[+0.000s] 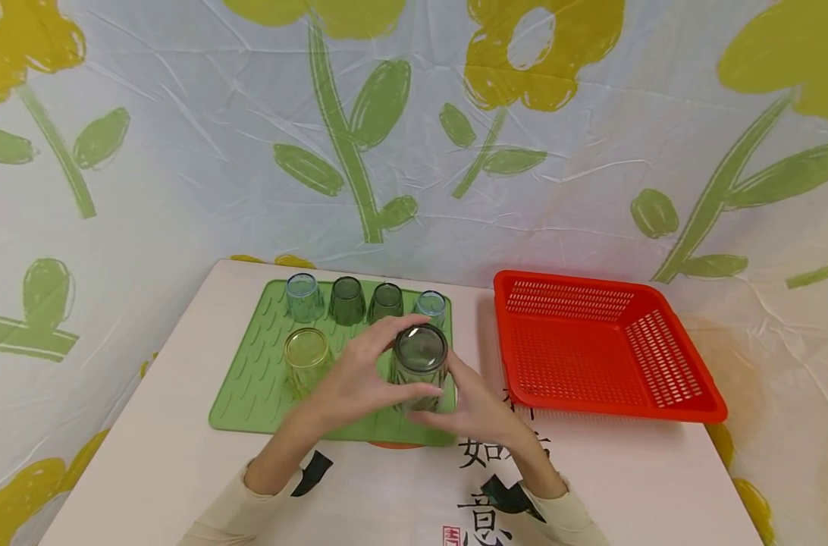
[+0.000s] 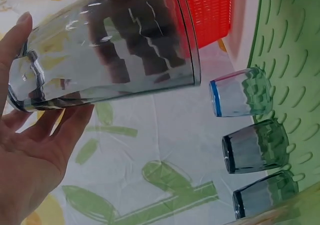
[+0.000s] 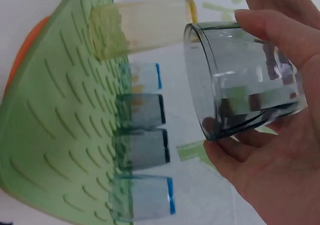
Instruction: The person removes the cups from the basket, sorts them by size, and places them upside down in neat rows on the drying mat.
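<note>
A tall grey-tinted glass (image 1: 421,350) is held bottom-up above the green mat, with both hands round it. My left hand (image 1: 359,375) grips one side, thumb in front and fingers behind. From the other side my right hand (image 1: 481,406) grips it, thumb in front. The right wrist view shows the glass (image 3: 245,85) with its rim away from the palm, pointing towards the mat (image 3: 60,115). Just left of the left hand, a yellow glass (image 1: 307,353) stands upside down on the mat.
Along the mat's back edge stand a blue glass (image 1: 304,298), two small dark glasses (image 1: 347,301) and another blue glass (image 1: 431,305). A red perforated basket (image 1: 608,406) sits on the right of the table. Flower-printed cloth (image 1: 250,136) hangs behind.
</note>
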`<act>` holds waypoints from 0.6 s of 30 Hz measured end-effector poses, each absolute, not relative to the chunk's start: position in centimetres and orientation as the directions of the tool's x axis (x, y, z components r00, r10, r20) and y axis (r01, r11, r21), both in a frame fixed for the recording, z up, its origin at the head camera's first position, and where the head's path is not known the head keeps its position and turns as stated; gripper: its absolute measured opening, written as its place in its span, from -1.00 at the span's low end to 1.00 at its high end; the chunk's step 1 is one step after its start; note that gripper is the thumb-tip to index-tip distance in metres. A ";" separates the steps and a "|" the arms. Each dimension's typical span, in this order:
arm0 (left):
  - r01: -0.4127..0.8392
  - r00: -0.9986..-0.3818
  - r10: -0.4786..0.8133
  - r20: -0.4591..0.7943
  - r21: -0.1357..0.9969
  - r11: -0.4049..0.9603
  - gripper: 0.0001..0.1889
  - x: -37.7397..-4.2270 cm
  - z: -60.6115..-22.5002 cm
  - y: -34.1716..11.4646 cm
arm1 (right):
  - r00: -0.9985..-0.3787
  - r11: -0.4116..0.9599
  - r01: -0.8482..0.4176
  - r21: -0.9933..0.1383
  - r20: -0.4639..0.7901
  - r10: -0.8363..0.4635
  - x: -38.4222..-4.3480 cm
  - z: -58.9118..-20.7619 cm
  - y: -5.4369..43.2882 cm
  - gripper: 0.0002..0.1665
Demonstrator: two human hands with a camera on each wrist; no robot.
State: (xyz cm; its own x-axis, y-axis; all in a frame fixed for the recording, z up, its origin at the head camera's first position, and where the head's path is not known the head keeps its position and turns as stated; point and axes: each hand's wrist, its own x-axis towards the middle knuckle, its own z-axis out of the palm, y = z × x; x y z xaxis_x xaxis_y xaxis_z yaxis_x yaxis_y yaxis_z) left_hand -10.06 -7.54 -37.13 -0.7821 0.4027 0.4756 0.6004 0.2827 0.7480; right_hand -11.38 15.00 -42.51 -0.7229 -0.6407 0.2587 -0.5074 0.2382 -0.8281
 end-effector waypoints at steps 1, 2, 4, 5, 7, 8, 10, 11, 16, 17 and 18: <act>0.610 -0.778 0.403 0.483 0.734 0.299 -0.08 -10.1 -37.1 -7.4 | -0.730 0.233 -0.498 -0.835 0.259 -0.633 -11.3 -42.6 14.7 0.19; 0.617 -0.774 0.403 0.489 0.724 0.308 -0.08 -10.0 -37.0 -7.4 | -0.741 0.229 -0.480 -0.847 0.252 -0.622 -11.2 -42.6 14.3 0.19; 0.625 -0.772 0.399 0.495 0.708 0.328 -0.08 -10.0 -36.9 -7.3 | -0.764 0.213 -0.445 -0.870 0.245 -0.597 -11.1 -42.7 13.7 0.17; 0.627 -0.771 0.398 0.498 0.703 0.336 -0.09 -10.0 -36.9 -7.3 | -0.776 0.209 -0.431 -0.878 0.242 -0.582 -11.0 -42.7 13.4 0.16; 0.633 -0.768 0.397 0.503 0.691 0.350 -0.09 -10.1 -37.0 -7.4 | -0.793 0.198 -0.419 -0.886 0.251 -0.556 -10.9 -42.9 13.0 0.13; 0.636 -0.766 0.398 0.505 0.685 0.354 -0.09 -10.1 -37.0 -7.4 | -0.800 0.196 -0.416 -0.888 0.256 -0.542 -10.9 -43.0 12.8 0.11; 0.650 -0.754 0.407 0.515 0.671 0.357 -0.09 -10.2 -37.0 -7.5 | -0.807 0.188 -0.425 -0.886 0.277 -0.522 -10.9 -43.2 12.6 0.07; 0.659 -0.747 0.414 0.520 0.663 0.355 -0.08 -10.3 -37.0 -7.6 | -0.808 0.184 -0.435 -0.882 0.291 -0.513 -10.9 -43.4 12.5 0.06; 0.670 -0.732 0.443 0.517 0.663 0.334 -0.07 -10.7 -36.9 -8.2 | -0.801 0.146 -0.457 -0.878 0.334 -0.497 -11.3 -43.8 11.8 0.06; 0.665 -0.736 0.445 0.511 0.671 0.329 -0.07 -10.7 -36.9 -8.3 | -0.798 0.134 -0.458 -0.879 0.339 -0.498 -11.4 -43.8 11.6 0.07; 0.657 -0.741 0.445 0.503 0.680 0.326 -0.08 -10.8 -36.9 -8.5 | -0.796 0.122 -0.454 -0.883 0.340 -0.500 -11.4 -43.8 11.5 0.09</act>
State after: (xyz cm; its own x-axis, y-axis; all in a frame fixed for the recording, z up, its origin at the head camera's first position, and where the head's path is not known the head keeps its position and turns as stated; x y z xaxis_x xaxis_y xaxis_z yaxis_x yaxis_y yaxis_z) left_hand -10.79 -8.54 -36.87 -0.7409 0.4450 0.5031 0.6572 0.3257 0.6797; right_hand -11.44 11.45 -43.78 -0.7964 -0.5000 0.3403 -0.4539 0.1221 -0.8826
